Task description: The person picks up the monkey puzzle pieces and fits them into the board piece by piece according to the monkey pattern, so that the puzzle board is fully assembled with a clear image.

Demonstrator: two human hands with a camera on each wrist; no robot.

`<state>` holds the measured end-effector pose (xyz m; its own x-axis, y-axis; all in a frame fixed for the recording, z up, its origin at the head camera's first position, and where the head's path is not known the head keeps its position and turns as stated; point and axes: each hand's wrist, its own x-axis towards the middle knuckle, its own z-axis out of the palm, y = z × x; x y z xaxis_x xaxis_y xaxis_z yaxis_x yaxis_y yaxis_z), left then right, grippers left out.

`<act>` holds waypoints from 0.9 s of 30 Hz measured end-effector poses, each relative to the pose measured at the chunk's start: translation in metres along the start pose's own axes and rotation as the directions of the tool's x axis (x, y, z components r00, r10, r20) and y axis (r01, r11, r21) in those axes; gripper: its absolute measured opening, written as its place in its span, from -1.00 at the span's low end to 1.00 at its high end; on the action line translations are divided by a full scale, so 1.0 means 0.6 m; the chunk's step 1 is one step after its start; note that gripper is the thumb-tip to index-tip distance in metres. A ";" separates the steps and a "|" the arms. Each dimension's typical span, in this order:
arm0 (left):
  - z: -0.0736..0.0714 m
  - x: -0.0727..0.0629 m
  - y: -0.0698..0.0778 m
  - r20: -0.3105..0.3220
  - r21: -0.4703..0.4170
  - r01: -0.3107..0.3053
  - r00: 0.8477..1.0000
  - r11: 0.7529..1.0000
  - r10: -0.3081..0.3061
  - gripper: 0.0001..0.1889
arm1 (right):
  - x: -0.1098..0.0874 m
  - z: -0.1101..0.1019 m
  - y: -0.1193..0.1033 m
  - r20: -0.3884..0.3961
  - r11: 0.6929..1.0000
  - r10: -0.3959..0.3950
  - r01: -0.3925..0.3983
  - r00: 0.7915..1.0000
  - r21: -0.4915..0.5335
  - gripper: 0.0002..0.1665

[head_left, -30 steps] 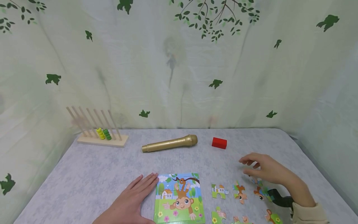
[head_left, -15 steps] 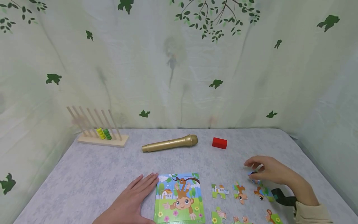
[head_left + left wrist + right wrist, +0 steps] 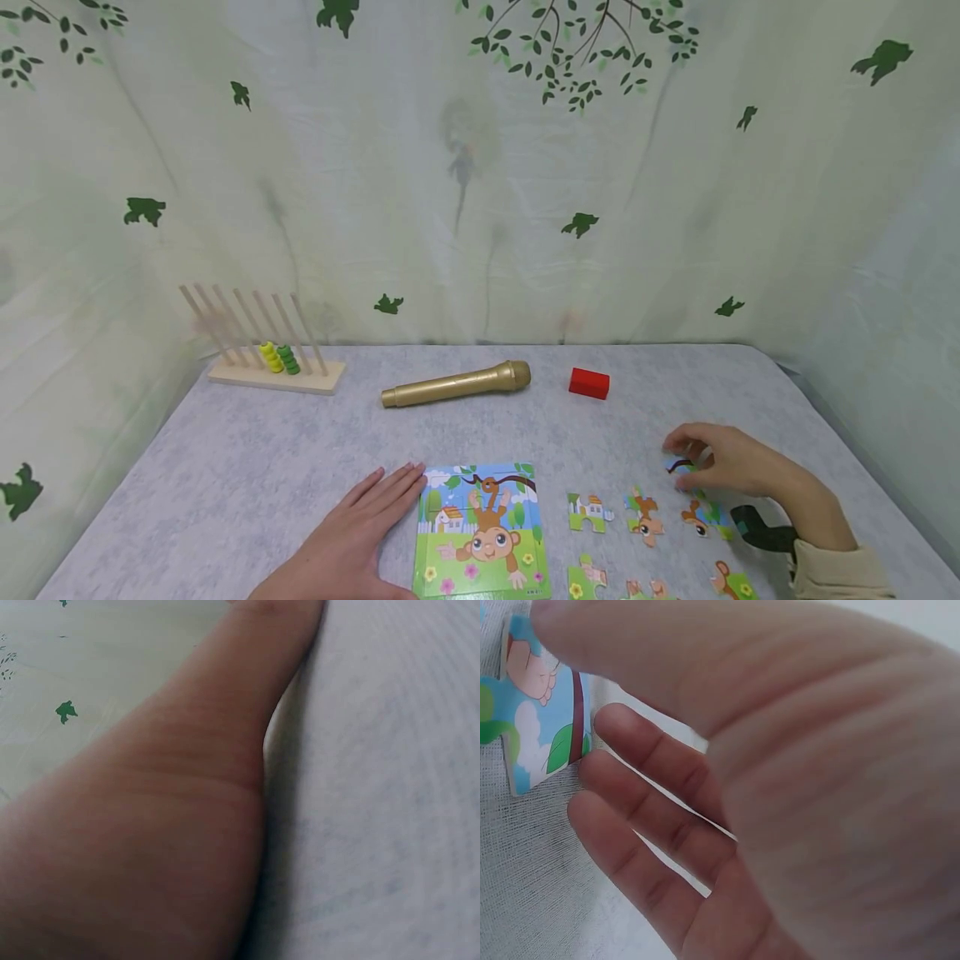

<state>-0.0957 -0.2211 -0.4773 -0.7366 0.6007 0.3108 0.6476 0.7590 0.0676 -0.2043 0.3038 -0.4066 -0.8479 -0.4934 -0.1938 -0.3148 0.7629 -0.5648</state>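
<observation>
My left hand (image 3: 348, 533) lies flat on the table with straight fingers, its fingertips at the upper left edge of a square monkey picture puzzle (image 3: 480, 533). The left wrist view shows mostly the hand's side (image 3: 180, 825) close over the cloth. At the right, my right hand (image 3: 738, 458) curls thumb and index finger round the edges of a blue puzzle piece (image 3: 677, 465) with a dark branch. In the right wrist view, the thumb overlaps the piece (image 3: 536, 742), which also shows a small foot and a green leaf; the other fingers are bent beside it.
Several loose puzzle pieces (image 3: 645, 517) lie in rows right of the picture, one (image 3: 705, 515) just below the right hand. Farther back are a gold toy microphone (image 3: 453, 385), a red block (image 3: 588, 383) and a wooden peg rack (image 3: 277, 379) with yellow and green beads.
My right hand has lowered and shifted slightly right, and its thumb and index finger have come round the branch piece. The left hand has stayed in place.
</observation>
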 end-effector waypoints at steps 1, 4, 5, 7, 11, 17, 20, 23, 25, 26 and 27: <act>0.000 0.000 0.000 -0.001 0.002 -0.001 1.000 1.000 0.001 0.31 | 0.000 0.000 0.001 0.002 1.000 0.003 -0.003 1.000 0.000 -0.48; 0.000 0.001 0.000 -0.002 0.007 -0.004 1.000 1.000 0.004 0.31 | 0.000 0.002 0.004 0.010 1.000 0.012 -0.012 1.000 0.008 -0.47; 0.000 0.001 0.000 -0.004 0.006 -0.007 1.000 1.000 0.007 0.31 | 0.000 0.002 0.005 0.013 1.000 0.020 -0.020 1.000 0.010 -0.46; 0.000 0.000 0.000 -0.007 0.005 -0.009 1.000 1.000 0.009 0.30 | 0.001 0.003 0.005 0.015 0.999 0.037 -0.037 0.999 0.012 -0.44; -0.001 0.000 0.000 0.002 0.004 -0.004 1.000 1.000 0.004 0.30 | 0.002 0.004 0.008 0.018 0.998 0.066 -0.066 0.998 0.016 -0.42; -0.002 0.000 0.000 0.009 0.011 -0.005 1.000 1.000 0.005 0.31 | 0.003 0.005 0.009 0.031 0.996 0.080 -0.081 0.996 0.046 -0.44; -0.001 0.000 0.000 -0.008 0.016 -0.014 1.000 1.000 0.014 0.31 | 0.002 0.005 0.007 0.033 0.996 0.073 -0.075 0.997 0.054 -0.46; -0.001 0.001 -0.001 -0.016 0.019 -0.018 1.000 1.000 0.018 0.32 | 0.001 0.006 0.005 0.029 0.997 0.060 -0.061 0.998 0.045 -0.49; -0.001 0.000 -0.001 -0.017 0.016 -0.018 1.000 1.000 0.019 0.32 | 0.002 0.007 0.005 0.027 0.997 0.060 -0.061 0.998 0.037 -0.51; -0.001 0.000 -0.001 -0.018 0.014 -0.019 1.000 1.000 0.019 0.32 | 0.002 0.008 0.004 0.028 0.997 0.062 -0.063 0.998 0.035 -0.51; -0.002 0.000 -0.001 -0.019 0.012 -0.019 1.000 1.000 0.019 0.32 | 0.002 0.009 0.004 0.029 0.998 0.058 -0.059 0.998 0.032 -0.52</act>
<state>-0.0960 -0.2220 -0.4765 -0.7200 0.6105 0.3298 0.6592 0.7503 0.0502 -0.2039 0.3029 -0.4126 -0.8520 -0.4603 -0.2496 -0.2507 0.7770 -0.5775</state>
